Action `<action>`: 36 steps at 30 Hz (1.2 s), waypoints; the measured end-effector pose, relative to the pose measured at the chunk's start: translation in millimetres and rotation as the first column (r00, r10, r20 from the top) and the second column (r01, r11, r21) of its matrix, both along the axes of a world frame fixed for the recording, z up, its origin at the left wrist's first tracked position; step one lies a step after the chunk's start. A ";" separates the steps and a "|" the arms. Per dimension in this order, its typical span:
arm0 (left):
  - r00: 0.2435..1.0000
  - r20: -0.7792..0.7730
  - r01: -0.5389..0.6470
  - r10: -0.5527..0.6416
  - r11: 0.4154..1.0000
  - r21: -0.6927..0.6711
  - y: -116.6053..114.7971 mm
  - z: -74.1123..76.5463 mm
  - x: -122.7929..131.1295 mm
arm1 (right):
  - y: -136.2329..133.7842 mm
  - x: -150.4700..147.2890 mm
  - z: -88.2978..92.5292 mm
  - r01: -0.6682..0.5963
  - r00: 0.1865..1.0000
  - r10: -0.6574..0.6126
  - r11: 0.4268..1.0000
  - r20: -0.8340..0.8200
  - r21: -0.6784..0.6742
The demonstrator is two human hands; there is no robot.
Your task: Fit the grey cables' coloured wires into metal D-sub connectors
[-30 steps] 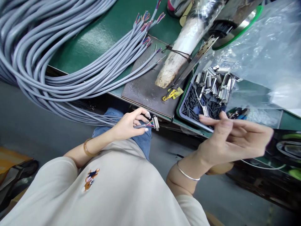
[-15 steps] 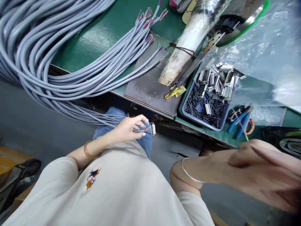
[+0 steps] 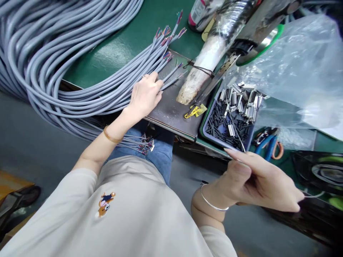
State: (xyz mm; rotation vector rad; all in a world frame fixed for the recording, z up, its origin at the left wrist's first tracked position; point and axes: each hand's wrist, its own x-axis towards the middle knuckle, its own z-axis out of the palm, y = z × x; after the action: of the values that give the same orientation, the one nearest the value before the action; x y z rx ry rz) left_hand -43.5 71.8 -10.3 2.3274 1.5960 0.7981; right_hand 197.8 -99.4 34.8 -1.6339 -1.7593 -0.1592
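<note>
My left hand [image 3: 144, 94] rests on the bundle of grey cables [image 3: 80, 71] where their stripped, coloured ends lie on a dark metal plate [image 3: 171, 107]. Its fingers curl down around one cable. Cables with metal connectors fitted [image 3: 147, 144] hang over my lap below the table edge. My right hand [image 3: 257, 178] hovers in front of the table, thumb and forefinger pinched on a thin wire [image 3: 235, 128] that runs up over the blue tray [image 3: 203, 132].
The tray holds metal connectors [image 3: 241, 100] and small black tubes [image 3: 222, 125]. A white wrapped tool [image 3: 203, 67] lies beside it with a yellow clip [image 3: 194, 111]. A clear plastic bag [image 3: 294, 71] and blue-handled pliers [image 3: 268, 146] are at the right.
My left hand let go of the connector-tipped cable at my lap and rose to the cable ends on the plate. My right hand swung back up from the lower right.
</note>
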 end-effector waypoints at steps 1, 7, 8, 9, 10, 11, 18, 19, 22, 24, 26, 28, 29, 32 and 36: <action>1.000 -0.030 -0.009 0.008 1.000 -0.015 4.9 -2.6 1.2 | -0.2 -0.1 0.4 0.002 1.000 -0.003 1.000 0.009 0.005; 0.975 0.203 -0.123 0.095 0.984 0.132 -20.5 -13.5 -11.7 | -1.1 5.0 2.6 -0.054 0.998 0.039 0.939 0.050 0.340; 0.949 0.297 -0.163 0.105 0.971 0.177 -29.2 -11.0 -14.6 | 0.0 6.6 1.9 -0.078 0.997 0.067 0.909 0.042 0.409; 0.914 0.394 -0.193 0.100 0.960 0.203 -38.0 -6.5 -16.4 | 1.6 7.7 1.0 -0.094 0.995 0.090 0.884 0.030 0.458; 0.880 0.471 -0.184 0.068 0.962 0.204 -46.9 -0.2 -16.9 | 3.4 7.9 -0.1 -0.097 0.994 0.106 0.869 0.008 0.485; 0.857 0.516 -0.108 -0.003 0.977 0.185 -55.5 7.4 -15.7 | 5.3 7.1 -1.2 -0.088 0.993 0.113 0.865 -0.022 0.493; 0.647 0.732 0.588 -0.213 0.750 -0.301 -89.9 35.1 18.4 | 13.5 -25.9 -5.2 0.043 0.950 0.034 0.970 -0.310 0.240; 0.612 0.785 0.575 -0.096 0.736 -0.358 -90.9 31.6 22.4 | 14.6 -30.9 -6.4 0.043 0.931 0.009 0.990 -0.364 0.137; 0.513 0.850 0.570 0.123 0.692 -0.444 -92.0 19.3 28.1 | 19.2 -40.7 -13.3 -0.017 0.860 -0.046 0.993 -0.508 -0.119; 0.492 0.854 0.574 0.169 0.674 -0.464 -92.4 14.0 28.2 | 22.9 -43.8 -19.3 -0.096 0.796 -0.051 0.973 -0.603 -0.210; 0.492 0.851 0.573 0.182 0.669 -0.474 -93.1 11.8 27.3 | 26.4 -45.7 -24.5 -0.177 0.730 -0.041 0.953 -0.682 -0.247; 0.500 0.849 0.560 0.172 0.683 -0.468 -93.5 11.0 26.6 | 29.1 -47.4 -27.6 -0.226 0.686 -0.030 0.941 -0.727 -0.252; 0.503 0.849 0.553 0.160 0.695 -0.459 -93.6 10.6 26.4 | 30.0 -48.3 -28.4 -0.237 0.676 -0.023 0.940 -0.737 -0.247; 0.510 0.851 0.544 0.127 0.719 -0.433 -93.2 8.8 26.4 | 31.4 -50.2 -28.9 -0.238 0.676 -0.009 0.943 -0.737 -0.231; 0.510 0.853 0.544 0.110 0.727 -0.419 -93.3 7.0 27.4 | 30.9 -50.9 -27.4 -0.218 0.717 -0.015 0.945 -0.697 -0.244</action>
State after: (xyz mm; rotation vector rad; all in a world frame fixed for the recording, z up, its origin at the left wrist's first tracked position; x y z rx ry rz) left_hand -16.1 -21.5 -3.3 1.2247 0.8361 0.8902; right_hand 146.9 -68.5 7.4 -1.5081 -1.2991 0.7450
